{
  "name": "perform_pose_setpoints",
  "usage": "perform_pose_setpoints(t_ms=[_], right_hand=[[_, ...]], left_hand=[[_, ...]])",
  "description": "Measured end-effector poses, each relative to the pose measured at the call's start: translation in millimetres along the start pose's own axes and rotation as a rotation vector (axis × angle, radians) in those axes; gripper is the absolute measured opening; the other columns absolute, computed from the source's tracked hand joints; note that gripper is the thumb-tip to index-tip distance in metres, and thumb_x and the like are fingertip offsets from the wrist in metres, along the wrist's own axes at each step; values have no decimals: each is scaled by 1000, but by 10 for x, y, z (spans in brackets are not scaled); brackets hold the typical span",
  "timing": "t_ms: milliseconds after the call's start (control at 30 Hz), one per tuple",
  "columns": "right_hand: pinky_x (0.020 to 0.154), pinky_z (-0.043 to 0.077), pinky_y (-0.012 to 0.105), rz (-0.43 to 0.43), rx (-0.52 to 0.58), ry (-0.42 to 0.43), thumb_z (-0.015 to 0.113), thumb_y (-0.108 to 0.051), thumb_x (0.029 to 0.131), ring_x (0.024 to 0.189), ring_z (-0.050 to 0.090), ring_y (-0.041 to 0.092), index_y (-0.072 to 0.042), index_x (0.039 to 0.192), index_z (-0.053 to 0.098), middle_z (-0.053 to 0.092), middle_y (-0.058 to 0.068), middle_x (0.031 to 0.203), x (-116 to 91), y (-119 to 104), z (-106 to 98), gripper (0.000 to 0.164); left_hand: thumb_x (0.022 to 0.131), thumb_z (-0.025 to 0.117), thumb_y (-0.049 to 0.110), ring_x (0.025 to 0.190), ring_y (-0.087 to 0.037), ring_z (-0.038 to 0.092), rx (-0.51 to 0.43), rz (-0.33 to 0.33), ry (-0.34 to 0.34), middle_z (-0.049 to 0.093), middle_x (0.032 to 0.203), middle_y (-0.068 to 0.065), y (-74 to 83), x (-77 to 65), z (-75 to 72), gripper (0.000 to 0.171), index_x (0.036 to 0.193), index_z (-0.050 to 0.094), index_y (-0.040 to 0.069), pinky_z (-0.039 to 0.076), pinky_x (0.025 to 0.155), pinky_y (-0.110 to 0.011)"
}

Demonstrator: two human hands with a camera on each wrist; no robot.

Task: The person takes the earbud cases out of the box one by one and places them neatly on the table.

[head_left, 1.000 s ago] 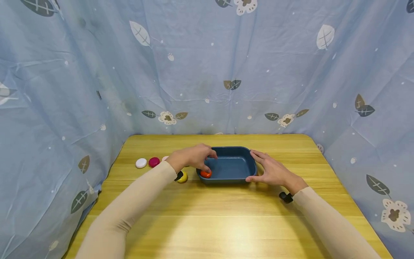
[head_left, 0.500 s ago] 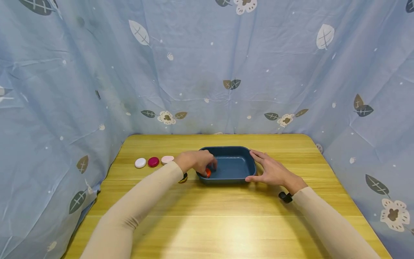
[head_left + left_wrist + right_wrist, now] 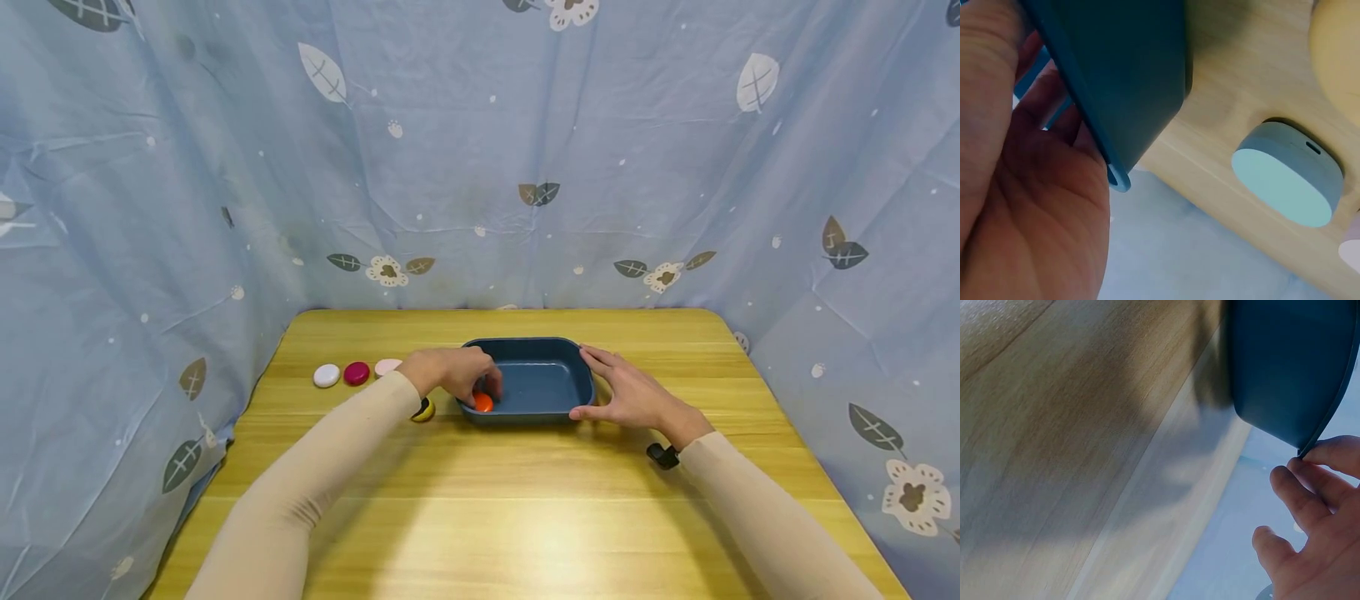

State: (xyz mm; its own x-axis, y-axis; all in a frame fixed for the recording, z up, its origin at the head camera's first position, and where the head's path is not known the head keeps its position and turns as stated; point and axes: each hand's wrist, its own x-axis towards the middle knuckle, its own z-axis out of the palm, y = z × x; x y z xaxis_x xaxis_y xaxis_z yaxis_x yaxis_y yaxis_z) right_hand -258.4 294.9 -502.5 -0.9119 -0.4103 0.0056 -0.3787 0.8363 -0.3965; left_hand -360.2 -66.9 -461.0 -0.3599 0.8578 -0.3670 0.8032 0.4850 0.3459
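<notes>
A dark blue oblong dish (image 3: 525, 419) stands mid-table. Inside its left end my left hand (image 3: 461, 373) pinches a small orange rounded case (image 3: 483, 403), thumb on one side and bent fingers on the other. In the left wrist view the dish wall (image 3: 1129, 69) hides that case and most fingertips. My right hand (image 3: 630, 396) rests against the dish's right end with spread fingers, thumb at the front corner. In the right wrist view fingertips (image 3: 1300, 469) touch the rim of the dish (image 3: 1291, 362).
Left of the dish lie a white case (image 3: 326, 376), a magenta case (image 3: 356, 373), a pale pink case (image 3: 387, 367) and a yellow case (image 3: 424, 410) partly behind my left wrist. A mint oval case (image 3: 1285, 187) with a small slot shows in the left wrist view. A blue curtain (image 3: 540, 150) surrounds the table.
My left hand has reached further into the dish and its fingers have closed in around the orange case. That case has shifted slightly right. My right hand has stayed put.
</notes>
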Motion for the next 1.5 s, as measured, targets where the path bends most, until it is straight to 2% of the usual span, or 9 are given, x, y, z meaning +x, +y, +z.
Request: perform_pose_setpoints(t_ms=[200,333,533,1000,1233,1500], right_hand=[[135,36,81,4,2,-1,82,-80,96,173,32,63,-8,185,30,29,19,193,2,0,1,125],[134,37,82,5,7,4,82,-81,96,172,32,65,-9,185,30,29,20,193,3,-1,6,125],[134,37,81,4,12,2,82,-81,96,172,32,64,-8,185,31,29,20,193,0,-11,-2,126],[134,37,81,7,-4,-1,82,-80,97,173,32,63,-8,185,30,29,19,193,-6,-3,1,125],[134,37,81,8,-8,-1,81,-80,97,172,32,65,-8,185,30,29,21,192,-7,1,4,124],[135,35,81,1,-4,-2,82,-78,97,172,31,64,-7,185,30,29,21,193,-11,7,3,124]], left_hand=[[100,94,11,104,-17,83,-16,12,21,87,119,3,-25,-15,21,28,126,88,18,67,94,-25],[99,95,13,102,-13,81,-30,20,46,86,119,2,-39,-26,36,29,127,87,17,66,92,-23],[99,95,13,102,-10,77,-115,3,83,85,122,1,-51,-51,45,34,131,85,14,66,95,-26],[100,95,20,106,-11,75,-207,9,166,82,122,2,-18,-115,19,32,129,80,19,66,104,-30],[98,93,22,107,-14,76,-164,58,280,82,122,0,46,-190,-8,33,128,80,16,67,105,-37],[97,93,24,108,-15,76,-127,105,414,82,125,-2,78,-333,-21,37,130,80,14,67,103,-31]])
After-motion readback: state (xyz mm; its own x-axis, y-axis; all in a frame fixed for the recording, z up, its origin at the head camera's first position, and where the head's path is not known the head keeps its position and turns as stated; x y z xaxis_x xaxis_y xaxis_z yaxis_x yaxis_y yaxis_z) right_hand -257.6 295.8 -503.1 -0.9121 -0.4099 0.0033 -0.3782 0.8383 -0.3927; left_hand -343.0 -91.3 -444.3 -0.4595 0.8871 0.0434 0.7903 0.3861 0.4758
